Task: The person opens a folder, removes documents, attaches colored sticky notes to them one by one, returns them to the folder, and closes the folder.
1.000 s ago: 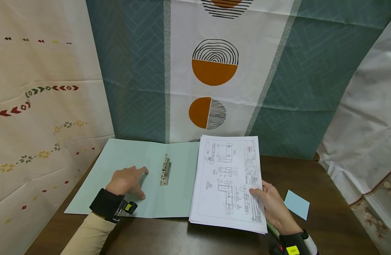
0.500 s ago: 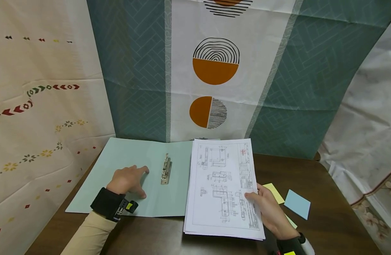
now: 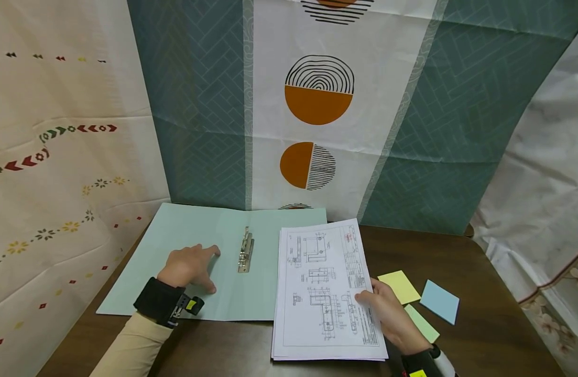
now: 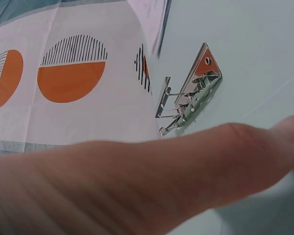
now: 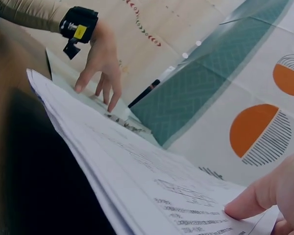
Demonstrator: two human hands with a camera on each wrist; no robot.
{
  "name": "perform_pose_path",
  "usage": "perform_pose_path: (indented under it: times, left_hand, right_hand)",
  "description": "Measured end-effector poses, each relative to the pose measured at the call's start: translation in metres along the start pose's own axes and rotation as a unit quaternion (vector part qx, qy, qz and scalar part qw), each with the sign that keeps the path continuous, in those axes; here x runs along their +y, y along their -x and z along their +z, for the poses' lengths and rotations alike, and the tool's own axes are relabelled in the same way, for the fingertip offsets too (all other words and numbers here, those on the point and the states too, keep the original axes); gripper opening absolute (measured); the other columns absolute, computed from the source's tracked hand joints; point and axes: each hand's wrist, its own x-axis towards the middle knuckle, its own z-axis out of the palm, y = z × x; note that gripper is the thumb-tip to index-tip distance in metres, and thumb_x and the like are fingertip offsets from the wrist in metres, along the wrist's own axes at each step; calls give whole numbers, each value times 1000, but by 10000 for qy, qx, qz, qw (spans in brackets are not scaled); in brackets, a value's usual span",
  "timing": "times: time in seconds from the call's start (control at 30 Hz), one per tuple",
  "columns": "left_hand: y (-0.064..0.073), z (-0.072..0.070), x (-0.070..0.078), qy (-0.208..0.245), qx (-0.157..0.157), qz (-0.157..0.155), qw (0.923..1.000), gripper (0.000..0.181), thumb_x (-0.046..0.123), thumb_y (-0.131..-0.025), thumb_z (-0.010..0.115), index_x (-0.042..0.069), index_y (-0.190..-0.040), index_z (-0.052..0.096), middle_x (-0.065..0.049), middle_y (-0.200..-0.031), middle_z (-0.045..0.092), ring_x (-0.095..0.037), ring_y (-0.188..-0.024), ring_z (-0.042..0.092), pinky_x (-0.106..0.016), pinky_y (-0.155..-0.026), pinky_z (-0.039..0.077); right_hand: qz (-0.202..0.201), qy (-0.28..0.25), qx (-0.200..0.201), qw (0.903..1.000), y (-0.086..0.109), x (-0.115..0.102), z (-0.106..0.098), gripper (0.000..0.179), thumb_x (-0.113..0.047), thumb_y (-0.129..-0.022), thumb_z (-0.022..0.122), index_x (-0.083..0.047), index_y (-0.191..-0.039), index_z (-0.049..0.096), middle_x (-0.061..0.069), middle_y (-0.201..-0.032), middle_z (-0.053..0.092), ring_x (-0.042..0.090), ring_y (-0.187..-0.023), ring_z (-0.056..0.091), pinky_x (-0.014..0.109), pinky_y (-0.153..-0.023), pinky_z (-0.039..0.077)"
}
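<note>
A pale green folder lies spread open on the brown table, with a metal binder clip mechanism fixed near its middle. My left hand rests on the folder's left cover, thumb and fingers spread. In the left wrist view one finger crosses in front of the metal mechanism. My right hand pinches a stack of printed drawing sheets at its right edge, thumb on top and fingers underneath. The stack is tilted and overlaps the folder's right cover. In the right wrist view the sheets' edges fan slightly apart.
Right of the stack lie a yellow paper square, a green one partly behind my right hand, and a blue one. A patterned curtain hangs behind the brown table, with pale cloth at both sides.
My right hand has brought the sheets left and toward me, uncovering the yellow and green squares and the folder's far right corner. My left hand has stayed in place.
</note>
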Motion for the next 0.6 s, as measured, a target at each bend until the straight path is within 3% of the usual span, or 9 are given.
perform_pose_path:
  times: [0.6]
  left_hand:
    - [0,-1,0,18,13,34,10000,91,41,-73,107,12,-148,65,-22,-119,72,-34,-93,65,-54,-81,61]
  right_hand:
    - [-27,329,198,9993,-13,23,7,58,2,-105,48,15,-161,41,21,-131,78,23,-102,82,35,-83,65]
